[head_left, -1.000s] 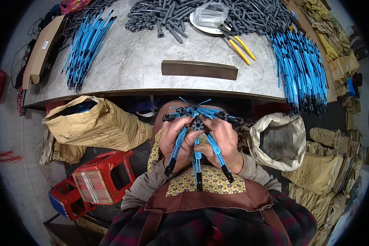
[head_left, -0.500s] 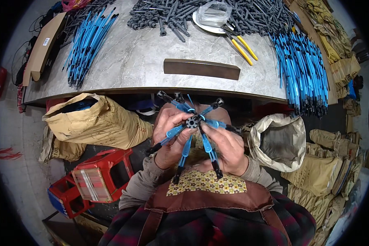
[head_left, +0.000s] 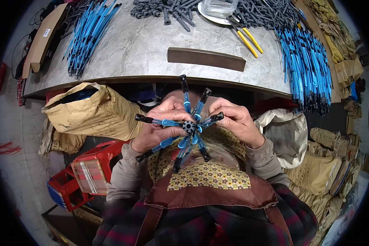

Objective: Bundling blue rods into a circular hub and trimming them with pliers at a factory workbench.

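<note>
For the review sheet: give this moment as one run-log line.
left hand: grips spoked assembly | right hand: grips it too | spokes: blue, black-tipped, fanned from black hub | location: lap, below table

The left hand [head_left: 160, 127] hides part of the blue spoke assembly [head_left: 188, 126]. The bench [head_left: 139, 49] far edge is cut off. Grey parts [head_left: 270, 12] there blur together.

Glossy blue plastic spokes [head_left: 168, 123] ring a matt black hub [head_left: 188, 126]; the tabletop [head_left: 139, 49] looks like smooth grey marble.

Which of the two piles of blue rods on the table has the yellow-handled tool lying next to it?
The right-hand pile of blue rods: the yellow-handled tool lies just left of it. The left-hand pile has only a cardboard box beside it.
</note>
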Available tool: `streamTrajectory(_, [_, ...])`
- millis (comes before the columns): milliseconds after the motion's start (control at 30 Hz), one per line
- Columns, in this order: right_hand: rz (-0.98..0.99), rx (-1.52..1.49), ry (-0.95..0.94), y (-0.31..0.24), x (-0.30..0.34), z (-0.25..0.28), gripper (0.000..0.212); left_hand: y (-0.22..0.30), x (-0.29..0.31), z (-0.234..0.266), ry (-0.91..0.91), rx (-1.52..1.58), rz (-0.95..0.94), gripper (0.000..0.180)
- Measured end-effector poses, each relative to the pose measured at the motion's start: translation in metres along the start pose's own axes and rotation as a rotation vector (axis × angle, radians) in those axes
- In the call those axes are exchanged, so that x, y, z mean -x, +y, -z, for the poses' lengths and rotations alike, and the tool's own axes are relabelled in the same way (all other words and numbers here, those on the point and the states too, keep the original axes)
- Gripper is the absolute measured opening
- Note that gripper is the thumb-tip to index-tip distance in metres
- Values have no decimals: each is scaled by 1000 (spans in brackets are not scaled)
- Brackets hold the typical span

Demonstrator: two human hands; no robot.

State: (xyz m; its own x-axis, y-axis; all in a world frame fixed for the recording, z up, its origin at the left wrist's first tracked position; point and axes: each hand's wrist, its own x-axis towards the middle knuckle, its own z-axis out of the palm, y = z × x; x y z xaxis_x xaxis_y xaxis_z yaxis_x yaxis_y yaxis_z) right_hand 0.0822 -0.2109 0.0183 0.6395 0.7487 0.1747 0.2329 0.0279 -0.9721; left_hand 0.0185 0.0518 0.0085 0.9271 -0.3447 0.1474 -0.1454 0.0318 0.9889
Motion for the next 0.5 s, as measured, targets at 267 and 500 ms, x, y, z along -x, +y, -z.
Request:
streamTrajectory(267, [-171,-364,-8,6,4,-20,15,4,2,3,-79,7,-67,34])
streamTrajectory(500, [224,194,-2,15,4,-22,20,-6,-3,3,-144,-1,-64,36])
